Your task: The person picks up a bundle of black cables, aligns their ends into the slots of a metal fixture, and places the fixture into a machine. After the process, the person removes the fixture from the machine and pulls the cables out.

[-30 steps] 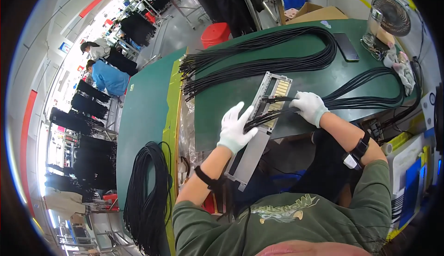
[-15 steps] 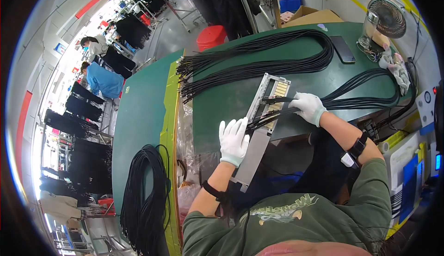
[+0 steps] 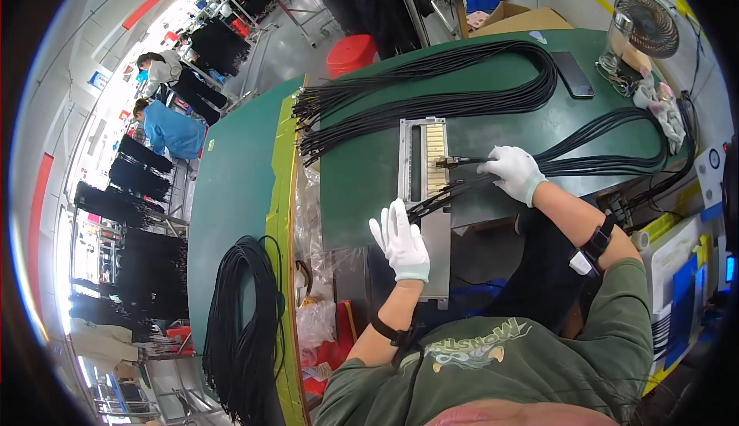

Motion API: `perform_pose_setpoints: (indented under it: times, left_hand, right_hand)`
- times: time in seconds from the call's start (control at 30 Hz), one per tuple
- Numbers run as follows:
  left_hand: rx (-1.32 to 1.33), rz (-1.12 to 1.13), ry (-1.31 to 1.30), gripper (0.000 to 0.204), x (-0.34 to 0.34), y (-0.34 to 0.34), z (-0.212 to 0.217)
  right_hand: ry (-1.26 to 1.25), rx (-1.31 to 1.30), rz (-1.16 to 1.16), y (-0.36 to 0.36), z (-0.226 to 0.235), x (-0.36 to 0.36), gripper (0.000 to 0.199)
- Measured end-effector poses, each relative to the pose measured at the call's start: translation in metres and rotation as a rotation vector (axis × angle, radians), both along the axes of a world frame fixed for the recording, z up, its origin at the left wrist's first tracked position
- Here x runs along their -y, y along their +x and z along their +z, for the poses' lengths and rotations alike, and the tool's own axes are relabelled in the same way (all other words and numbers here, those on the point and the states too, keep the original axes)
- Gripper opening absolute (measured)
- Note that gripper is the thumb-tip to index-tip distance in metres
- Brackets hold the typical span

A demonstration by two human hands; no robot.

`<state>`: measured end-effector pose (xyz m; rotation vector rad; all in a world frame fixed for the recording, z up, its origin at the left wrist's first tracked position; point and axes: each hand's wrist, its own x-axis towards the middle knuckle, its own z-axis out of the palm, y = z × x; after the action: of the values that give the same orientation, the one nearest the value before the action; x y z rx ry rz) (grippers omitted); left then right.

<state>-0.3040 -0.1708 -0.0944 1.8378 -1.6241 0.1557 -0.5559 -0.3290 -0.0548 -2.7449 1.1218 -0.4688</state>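
My right hand, in a white glove, is closed on a bundle of black cables. The cables loop away to the right over the green table, and their connector ends stick out leftward from my fingers. Under those ends lies a long grey metal fixture with a slot and a row of cream-coloured blocks. It reaches past the table's front edge toward my body. My left hand, gloved too, is open with fingers stretched up, beside the fixture and close to the lower cable tips; whether it touches them I cannot tell.
A large loop of black cables lies across the back of the green table. Another coil rests on the left table. A phone and a fan are at back right. A red stool stands behind; two people work far left.
The fixture has turned from slanted to nearly straight, its far end swinging left and its near end right. My left hand has moved right and slightly nearer my body. My right hand keeps its hold.
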Motion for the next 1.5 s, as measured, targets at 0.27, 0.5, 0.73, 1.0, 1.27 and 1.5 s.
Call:
perform_pose_setpoints:
  times: [0.27, 0.5, 0.73, 1.0, 1.27, 1.5]
  left_hand:
    - [-0.075, -0.084, 0.049, 0.070, -0.004, 0.008, 0.028]
    - [0.135, -0.193, -0.023, 0.070, 0.019, 0.025, 0.026]
    - [0.123, -0.143, -0.082, 0.066, 0.030, 0.012, 0.018]
    - [0.074, -0.137, 0.008, 0.066, 0.030, 0.022, 0.013]
    - [-0.003, -0.187, 0.074, 0.063, 0.032, 0.036, 0.017]
    - [-0.103, -0.275, 0.100, 0.060, 0.037, 0.045, 0.024]
  right_hand:
    - [0.032, 0.031, 0.084, -0.001, 0.012, -0.007, 0.047]
    - [0.124, 0.082, 0.048, -0.002, 0.003, 0.007, 0.054]
    - [0.170, 0.141, 0.153, -0.010, 0.001, 0.027, 0.041]
    - [0.233, 0.262, -0.016, 0.020, 0.010, 0.071, 0.015]
    - [0.022, -0.029, -0.119, 0.040, 0.007, 0.071, 0.017]
    - [-0.017, -0.170, -0.226, 0.049, 0.006, 0.078, 0.026]
